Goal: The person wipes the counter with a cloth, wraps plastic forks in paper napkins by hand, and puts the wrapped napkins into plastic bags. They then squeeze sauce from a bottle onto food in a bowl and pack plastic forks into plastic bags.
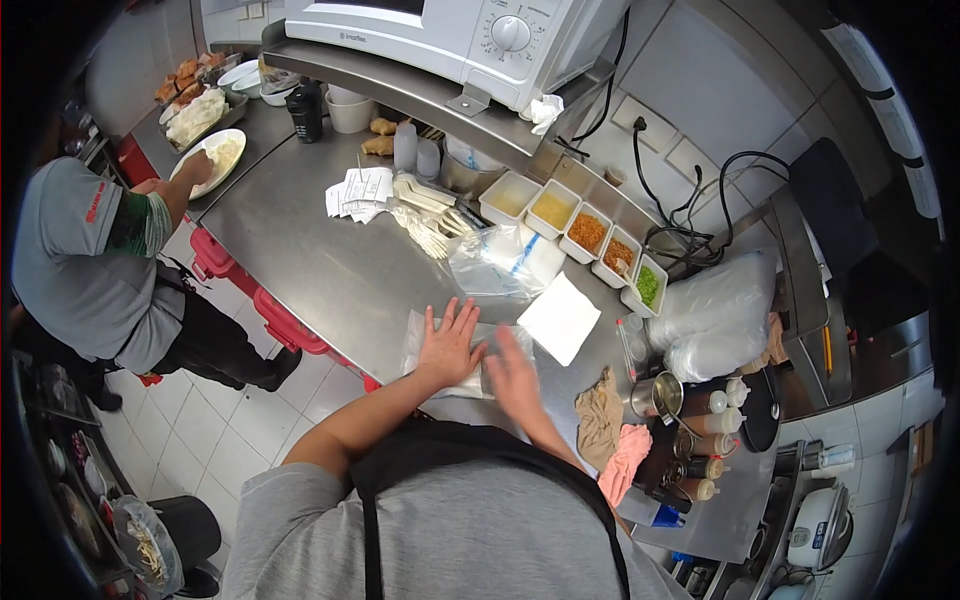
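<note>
My left hand [450,345] lies flat with its fingers spread on a clear plastic bag [412,345] at the near edge of the steel counter. Beside it, my right hand [514,375] is smeared by motion over the bag's right side, so its fingers are hard to read. Whatever the bag may hold is mostly hidden under my hands. Just right of them lies a stack of white paper sheets [560,318]. Beyond my fingertips rests another clear plastic bag [500,262] with white and blue in it.
Tubs of toppings [587,232] line the back, near plastic cutlery [425,215] and receipts [360,195]. Cloths [600,415], sauce bottles [715,425] and a metal pot [657,395] stand at right. A microwave [450,40] sits overhead. At left, a co-worker [90,260] reaches into a plate [225,160].
</note>
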A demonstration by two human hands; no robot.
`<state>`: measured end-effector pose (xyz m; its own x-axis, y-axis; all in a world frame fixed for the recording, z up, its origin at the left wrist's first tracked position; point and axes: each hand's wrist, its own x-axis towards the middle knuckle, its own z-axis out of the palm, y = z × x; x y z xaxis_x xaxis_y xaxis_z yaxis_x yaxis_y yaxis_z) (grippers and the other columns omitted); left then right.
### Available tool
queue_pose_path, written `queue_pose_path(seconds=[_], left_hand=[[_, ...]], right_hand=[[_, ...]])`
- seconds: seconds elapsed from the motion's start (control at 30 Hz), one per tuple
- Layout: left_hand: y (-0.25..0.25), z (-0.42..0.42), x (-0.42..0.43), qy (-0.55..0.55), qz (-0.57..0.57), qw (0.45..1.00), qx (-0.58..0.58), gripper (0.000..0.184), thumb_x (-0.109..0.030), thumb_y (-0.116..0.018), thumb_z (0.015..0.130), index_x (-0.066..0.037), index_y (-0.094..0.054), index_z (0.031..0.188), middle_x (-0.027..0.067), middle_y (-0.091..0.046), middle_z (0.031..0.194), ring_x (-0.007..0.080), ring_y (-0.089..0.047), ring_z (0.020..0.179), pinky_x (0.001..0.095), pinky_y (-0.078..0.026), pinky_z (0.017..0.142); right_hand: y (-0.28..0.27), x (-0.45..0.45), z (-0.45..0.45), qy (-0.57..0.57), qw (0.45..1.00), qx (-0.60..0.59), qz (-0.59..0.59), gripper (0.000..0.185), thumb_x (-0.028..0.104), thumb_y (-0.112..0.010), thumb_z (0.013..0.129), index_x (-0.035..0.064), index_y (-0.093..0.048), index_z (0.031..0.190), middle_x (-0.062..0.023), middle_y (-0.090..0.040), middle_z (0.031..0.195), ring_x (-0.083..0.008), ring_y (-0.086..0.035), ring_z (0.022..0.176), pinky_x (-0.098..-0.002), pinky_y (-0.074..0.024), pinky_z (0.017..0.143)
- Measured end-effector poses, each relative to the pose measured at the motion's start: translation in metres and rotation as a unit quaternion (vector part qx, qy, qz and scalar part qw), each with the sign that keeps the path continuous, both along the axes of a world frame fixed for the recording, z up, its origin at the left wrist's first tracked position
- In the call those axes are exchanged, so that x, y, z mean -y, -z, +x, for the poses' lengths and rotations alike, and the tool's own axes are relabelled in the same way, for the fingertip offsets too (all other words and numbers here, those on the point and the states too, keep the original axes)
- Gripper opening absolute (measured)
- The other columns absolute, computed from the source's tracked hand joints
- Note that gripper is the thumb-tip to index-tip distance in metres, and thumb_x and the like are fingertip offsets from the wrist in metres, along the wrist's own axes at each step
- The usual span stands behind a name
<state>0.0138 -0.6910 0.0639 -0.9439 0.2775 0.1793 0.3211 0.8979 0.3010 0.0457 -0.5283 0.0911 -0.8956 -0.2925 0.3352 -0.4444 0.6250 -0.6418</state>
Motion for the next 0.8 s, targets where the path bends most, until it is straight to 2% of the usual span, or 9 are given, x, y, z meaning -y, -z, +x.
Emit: queue_pose_path(seconds=[0.03,0.13,0.2,0.3,0.4,0.5,0.6,0.7,0.8], left_hand=[[0.003,0.000,-0.001,-0.007,-0.003,1.000,-0.001,0.065,-0.043,-0.038,0.094,-0.004,-0.026,0.144,0.0097,-0.020,0.153,0.0312,-0.015,0.142,0.0624,-0.008,0.109],[0.022,-0.010,0.002,-0.041,0.036,0.998,-0.011,0.065,-0.043,-0.040,0.093,-0.004,-0.027,0.144,0.0100,-0.022,0.152,0.0308,-0.017,0.141,0.0600,-0.011,0.109],[0.034,-0.016,0.005,-0.069,0.135,0.988,-0.021,0.061,-0.040,-0.045,0.092,-0.007,-0.033,0.142,0.0103,-0.028,0.150,0.0309,-0.024,0.138,0.0567,-0.018,0.108],[-0.003,-0.024,0.036,-0.012,0.134,0.989,0.067,0.053,-0.035,-0.059,0.086,-0.012,-0.047,0.132,0.0096,-0.044,0.134,0.0301,-0.038,0.126,0.0500,-0.030,0.101],[-0.025,-0.038,0.057,0.051,0.056,0.989,0.124,0.049,-0.036,-0.071,0.076,-0.014,-0.055,0.117,0.0084,-0.053,0.116,0.0278,-0.046,0.114,0.0462,-0.037,0.093],[-0.028,-0.059,0.062,0.111,-0.052,0.972,0.200,0.050,-0.039,-0.076,0.070,-0.013,-0.058,0.109,0.0100,-0.055,0.109,0.0305,-0.050,0.110,0.0446,-0.041,0.090],[-0.006,-0.071,0.072,0.168,0.079,0.957,0.223,0.042,-0.038,-0.077,0.070,-0.010,-0.061,0.097,0.0125,-0.058,0.106,0.0327,-0.055,0.103,0.0424,-0.044,0.087],[-0.038,-0.056,0.085,0.158,0.081,0.960,0.217,0.037,-0.037,-0.077,0.071,-0.008,-0.063,0.090,0.0154,-0.060,0.102,0.0338,-0.058,0.099,0.0415,-0.046,0.085],[-0.040,-0.058,0.102,0.159,0.021,0.968,0.191,0.037,-0.035,-0.078,0.070,-0.007,-0.062,0.088,0.0138,-0.062,0.100,0.0331,-0.059,0.098,0.0421,-0.047,0.083]], right_hand=[[0.010,0.012,-0.001,-0.070,0.996,0.003,0.046,0.066,0.030,-0.056,0.091,-0.0027,-0.030,0.141,-0.0270,-0.037,0.142,-0.0367,-0.034,0.134,-0.0434,-0.0289,0.108],[0.034,0.007,0.000,0.060,0.963,0.056,0.256,0.073,0.037,-0.054,0.090,-0.0048,-0.025,0.142,-0.0263,-0.027,0.147,-0.0368,-0.024,0.139,-0.0454,-0.0232,0.110],[0.038,-0.021,-0.015,0.108,0.972,0.088,0.189,0.077,0.042,-0.053,0.090,-0.0042,-0.022,0.143,-0.0266,-0.028,0.146,-0.0379,-0.024,0.138,-0.0488,-0.0238,0.109],[0.015,-0.037,-0.029,0.066,0.986,0.137,0.062,0.075,0.040,-0.055,0.089,-0.0022,-0.024,0.142,-0.0253,-0.032,0.144,-0.0361,-0.028,0.137,-0.0494,-0.0250,0.108],[-0.003,-0.004,-0.036,-0.023,0.987,0.073,0.143,0.072,0.037,-0.058,0.086,0.0016,-0.029,0.142,-0.0226,-0.034,0.144,-0.0346,-0.028,0.137,-0.0502,-0.0246,0.108],[-0.001,0.025,-0.047,-0.061,0.968,0.045,0.238,0.072,0.032,-0.064,0.081,0.0060,-0.033,0.141,-0.0175,-0.040,0.141,-0.0343,-0.035,0.132,-0.0513,-0.0251,0.106],[-0.014,0.021,-0.065,-0.064,0.951,0.048,0.297,0.057,0.028,-0.069,0.076,0.0081,-0.052,0.126,-0.0127,-0.057,0.120,-0.0309,-0.050,0.115,-0.0482,-0.0281,0.101],[-0.028,0.004,-0.087,-0.121,0.912,0.143,0.365,0.030,0.025,-0.070,0.073,0.0093,-0.067,0.098,-0.0084,-0.061,0.101,-0.0276,-0.055,0.099,-0.0459,-0.0315,0.095],[-0.050,-0.010,-0.083,-0.097,0.939,0.046,0.327,0.014,0.021,-0.069,0.072,0.0085,-0.067,0.078,-0.0074,-0.064,0.088,-0.0262,-0.060,0.093,-0.0480,-0.0347,0.090]])
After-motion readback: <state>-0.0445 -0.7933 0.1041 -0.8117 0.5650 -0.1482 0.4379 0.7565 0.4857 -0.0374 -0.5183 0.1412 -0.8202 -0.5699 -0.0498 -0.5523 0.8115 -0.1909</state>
